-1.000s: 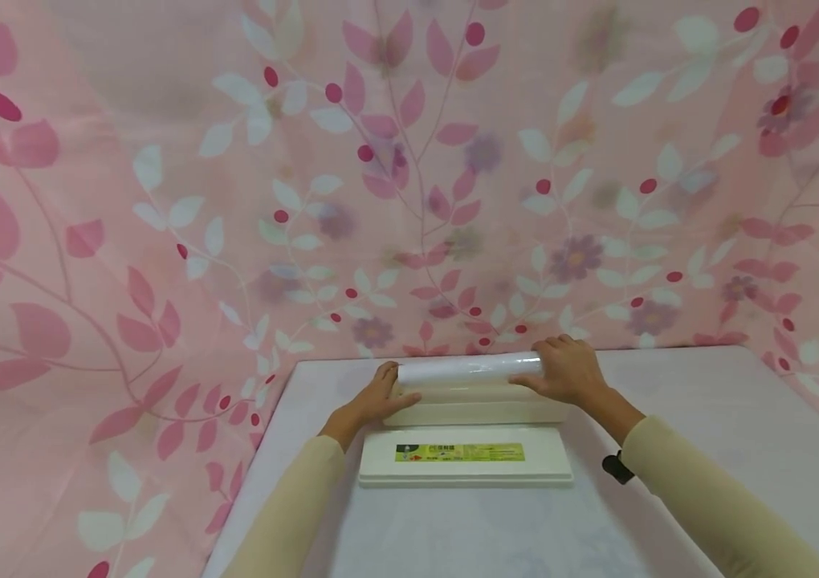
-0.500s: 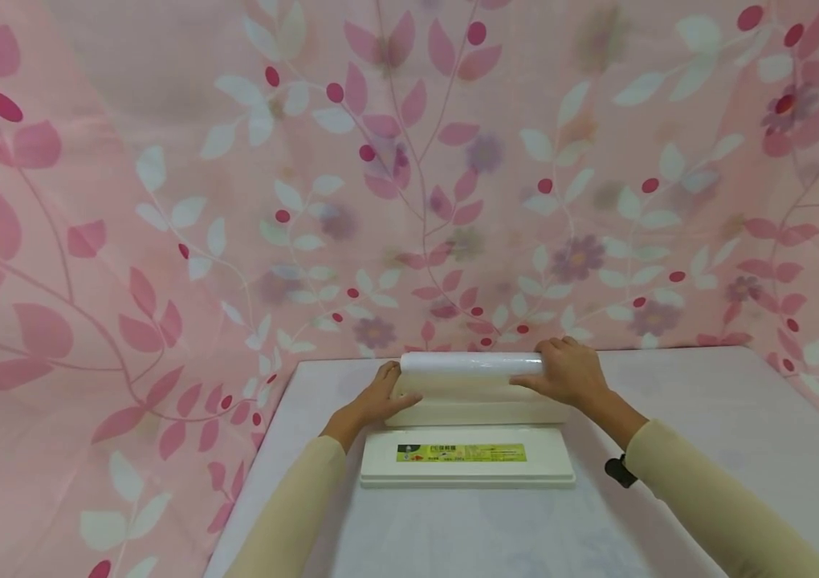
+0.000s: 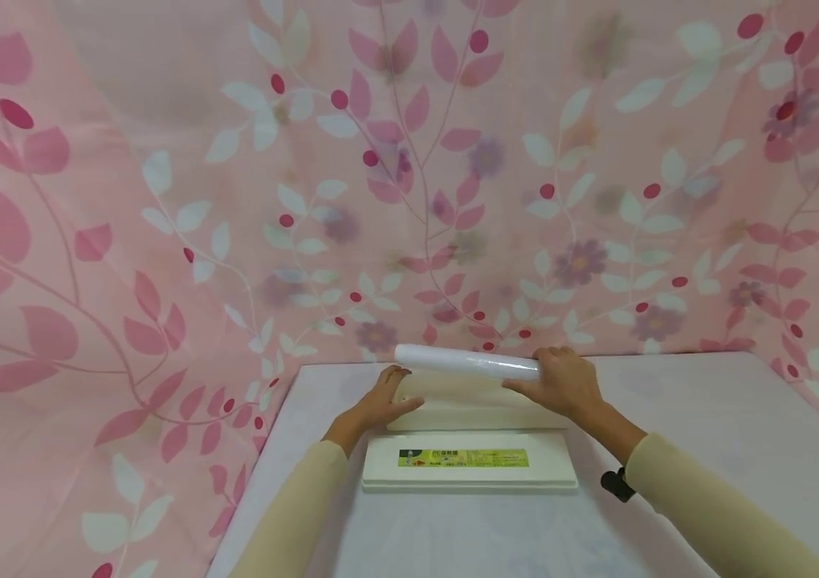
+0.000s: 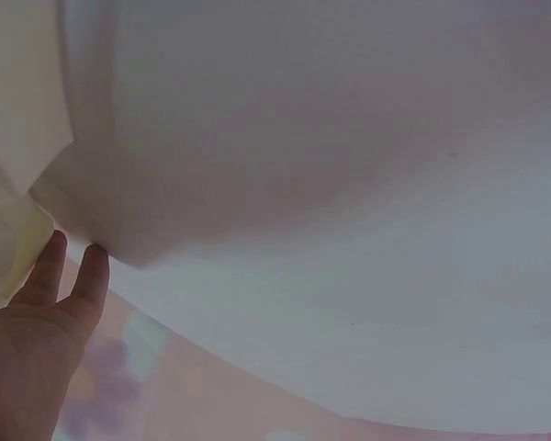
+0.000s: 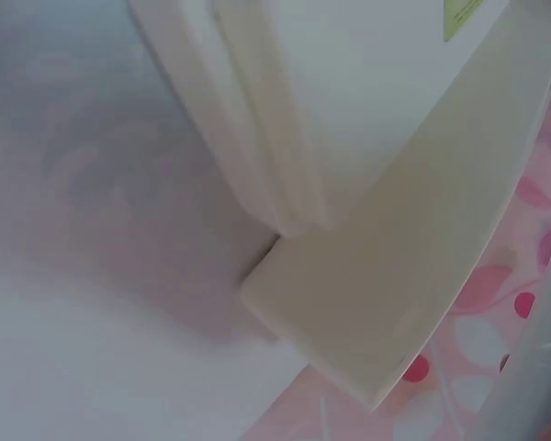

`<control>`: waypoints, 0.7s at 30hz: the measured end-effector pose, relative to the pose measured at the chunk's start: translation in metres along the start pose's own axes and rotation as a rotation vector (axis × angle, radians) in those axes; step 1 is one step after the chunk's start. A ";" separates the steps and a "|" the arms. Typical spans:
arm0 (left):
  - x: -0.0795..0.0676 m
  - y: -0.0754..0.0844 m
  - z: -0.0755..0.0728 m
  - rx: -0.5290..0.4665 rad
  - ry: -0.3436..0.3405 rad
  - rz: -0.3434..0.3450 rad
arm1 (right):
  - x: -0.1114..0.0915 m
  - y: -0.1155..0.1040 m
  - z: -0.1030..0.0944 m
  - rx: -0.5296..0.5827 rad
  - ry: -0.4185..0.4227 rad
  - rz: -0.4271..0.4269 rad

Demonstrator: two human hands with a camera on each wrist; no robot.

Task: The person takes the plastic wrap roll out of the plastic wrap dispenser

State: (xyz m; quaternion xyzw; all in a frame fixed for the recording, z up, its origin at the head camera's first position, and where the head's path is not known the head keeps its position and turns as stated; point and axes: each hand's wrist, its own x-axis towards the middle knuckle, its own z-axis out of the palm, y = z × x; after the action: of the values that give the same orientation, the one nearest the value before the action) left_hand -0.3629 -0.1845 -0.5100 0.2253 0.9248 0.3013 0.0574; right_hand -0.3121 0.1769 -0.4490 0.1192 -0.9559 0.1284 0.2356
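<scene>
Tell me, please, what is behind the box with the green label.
Behind the box is a cream panel, the left hand at its left end; above it, the right hand grips a white roll. What lies beneath the panel is covered.

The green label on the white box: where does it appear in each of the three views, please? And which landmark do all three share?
Head: the green label is below the picture's centre, on the white box.
Left wrist: not in this picture.
Right wrist: at the top edge, right of the middle, cut off.
Shared landmark: the pink floral cloth, also bottom left in left wrist and lower right in right wrist.
</scene>
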 end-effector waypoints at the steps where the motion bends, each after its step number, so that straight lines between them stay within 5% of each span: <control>1: -0.001 0.000 0.000 -0.004 0.002 -0.006 | -0.001 -0.002 0.000 0.007 -0.004 0.003; 8: -0.001 0.002 0.000 -0.009 -0.007 -0.010 | -0.002 -0.008 0.002 -0.011 -0.055 0.059; 21: 0.001 0.001 0.000 -0.005 -0.018 -0.027 | -0.007 -0.020 0.000 0.130 -0.055 0.144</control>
State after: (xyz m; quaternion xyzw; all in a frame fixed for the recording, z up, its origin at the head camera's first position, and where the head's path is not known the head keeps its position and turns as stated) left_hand -0.3633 -0.1838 -0.5094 0.2152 0.9265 0.3005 0.0704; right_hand -0.3004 0.1591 -0.4482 0.0687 -0.9578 0.2034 0.1910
